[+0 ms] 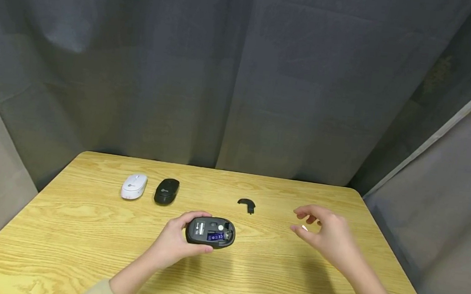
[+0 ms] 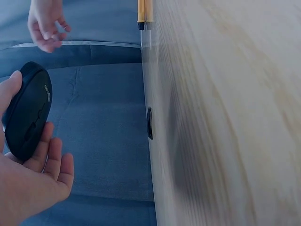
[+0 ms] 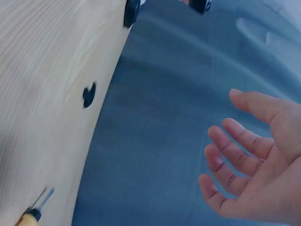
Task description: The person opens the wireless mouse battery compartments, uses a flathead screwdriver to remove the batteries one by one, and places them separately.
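My left hand (image 1: 173, 242) grips a black computer mouse (image 1: 197, 238) by its sides, thumb along the near edge, underside facing up. Its battery bay is uncovered, and a purple battery (image 1: 215, 236) lies inside. From the left wrist view, the same mouse (image 2: 30, 113) shows its top shell, held above the table between thumb and fingers. To the right, my right hand (image 1: 329, 232) hovers over the table with loosely bent fingers and nothing in them; the right wrist view shows its bare palm (image 3: 263, 174). A curved black battery cover (image 1: 248, 205) lies on the table between and beyond the hands.
A white mouse (image 1: 134, 186) and a second black mouse (image 1: 166, 191) sit at the back left of the wooden table (image 1: 81, 245). A yellow-handled screwdriver (image 3: 32, 217) lies on the right side, hidden in the head view. Grey curtains (image 1: 234, 71) hang behind the table.
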Motion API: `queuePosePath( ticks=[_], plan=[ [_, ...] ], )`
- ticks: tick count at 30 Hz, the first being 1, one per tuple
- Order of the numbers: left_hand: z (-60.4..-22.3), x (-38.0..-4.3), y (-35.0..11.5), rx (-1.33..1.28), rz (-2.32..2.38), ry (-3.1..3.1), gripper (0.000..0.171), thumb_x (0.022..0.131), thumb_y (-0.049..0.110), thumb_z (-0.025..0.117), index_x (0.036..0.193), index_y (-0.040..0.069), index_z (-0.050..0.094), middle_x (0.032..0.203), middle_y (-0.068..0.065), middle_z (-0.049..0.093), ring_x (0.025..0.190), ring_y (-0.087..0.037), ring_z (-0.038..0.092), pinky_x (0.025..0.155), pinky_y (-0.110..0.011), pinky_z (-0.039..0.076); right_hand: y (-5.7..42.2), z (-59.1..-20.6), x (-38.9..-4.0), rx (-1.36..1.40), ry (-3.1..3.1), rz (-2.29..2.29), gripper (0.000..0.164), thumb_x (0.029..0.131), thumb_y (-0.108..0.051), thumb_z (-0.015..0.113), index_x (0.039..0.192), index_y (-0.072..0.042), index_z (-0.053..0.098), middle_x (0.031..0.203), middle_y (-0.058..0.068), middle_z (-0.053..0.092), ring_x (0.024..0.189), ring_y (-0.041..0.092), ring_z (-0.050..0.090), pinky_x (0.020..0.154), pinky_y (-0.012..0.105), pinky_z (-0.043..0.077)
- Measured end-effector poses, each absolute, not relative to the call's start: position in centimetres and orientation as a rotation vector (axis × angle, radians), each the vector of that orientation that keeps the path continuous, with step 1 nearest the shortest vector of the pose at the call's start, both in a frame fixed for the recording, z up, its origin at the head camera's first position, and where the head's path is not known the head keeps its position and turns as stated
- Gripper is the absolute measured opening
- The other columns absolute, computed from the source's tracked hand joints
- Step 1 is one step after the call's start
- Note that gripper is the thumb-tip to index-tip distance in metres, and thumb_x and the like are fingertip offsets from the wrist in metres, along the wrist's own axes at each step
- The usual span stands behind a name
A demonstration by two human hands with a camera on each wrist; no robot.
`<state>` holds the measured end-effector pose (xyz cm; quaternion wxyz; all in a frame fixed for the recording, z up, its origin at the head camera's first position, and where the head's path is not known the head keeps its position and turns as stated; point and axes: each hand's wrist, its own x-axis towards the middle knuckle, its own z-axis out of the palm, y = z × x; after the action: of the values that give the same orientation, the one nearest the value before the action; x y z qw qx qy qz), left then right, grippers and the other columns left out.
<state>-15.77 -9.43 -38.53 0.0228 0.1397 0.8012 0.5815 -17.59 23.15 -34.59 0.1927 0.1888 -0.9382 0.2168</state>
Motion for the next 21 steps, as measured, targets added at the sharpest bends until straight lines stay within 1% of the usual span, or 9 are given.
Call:
queuePosePath(
  ticks=[3,8,15,18,21],
  plan=[
    [-38.5,-15.8,-9.3,0.457,1.799,2.483,0.066,0.056,0.019,0.084,0.116,0.019,0.055,0.112,0.003,0.058,0.1,-0.017,0.053,0.083,-0.033,0.044,22.1,-34.2,-17.1,0.595,-2.593,0.637,0.029,0.068,-0.025,0.076,0.094,-0.022,0.063,0.09,-0.012,0.063,0.075,0.004,0.054,0.069,0.032,0.048],
    [-38.3,-15.6,-9.0,0.48,1.801,2.485,0.066,0.056,0.019,0.083,0.116,0.019,0.055,0.112,0.002,0.058,0.101,-0.017,0.053,0.084,-0.034,0.043,20.2,-33.9,-16.4,0.683,-2.599,0.755,0.029,0.07,-0.029,0.074,0.096,-0.028,0.061,0.093,-0.015,0.062,0.08,0.005,0.055,0.071,0.032,0.048],
    [-38.2,-15.6,-8.6,0.509,1.799,2.48,0.067,0.055,0.023,0.084,0.116,0.019,0.055,0.113,0.002,0.058,0.103,-0.017,0.052,0.088,-0.036,0.041,17.7,-34.4,-16.2,0.854,-2.579,0.881,0.03,0.072,-0.035,0.072,0.099,-0.032,0.06,0.094,-0.021,0.058,0.081,0.0,0.053,0.072,0.024,0.048],
    [-38.2,-15.6,-8.5,0.511,1.802,2.483,0.068,0.055,0.024,0.084,0.116,0.019,0.055,0.113,0.003,0.058,0.105,-0.017,0.051,0.09,-0.038,0.039,16.9,-34.7,-16.3,0.918,-2.558,0.919,0.031,0.072,-0.036,0.071,0.1,-0.033,0.059,0.095,-0.021,0.058,0.082,0.0,0.053,0.072,0.022,0.048],
    [-38.2,-15.6,-8.4,0.518,1.805,2.487,0.068,0.055,0.025,0.084,0.117,0.017,0.055,0.113,0.003,0.058,0.105,-0.017,0.051,0.092,-0.039,0.037,16.2,-35.1,-16.3,0.979,-2.527,0.947,0.03,0.072,-0.033,0.072,0.099,-0.031,0.06,0.095,-0.019,0.059,0.081,0.001,0.053,0.071,0.022,0.048]
  ],
)
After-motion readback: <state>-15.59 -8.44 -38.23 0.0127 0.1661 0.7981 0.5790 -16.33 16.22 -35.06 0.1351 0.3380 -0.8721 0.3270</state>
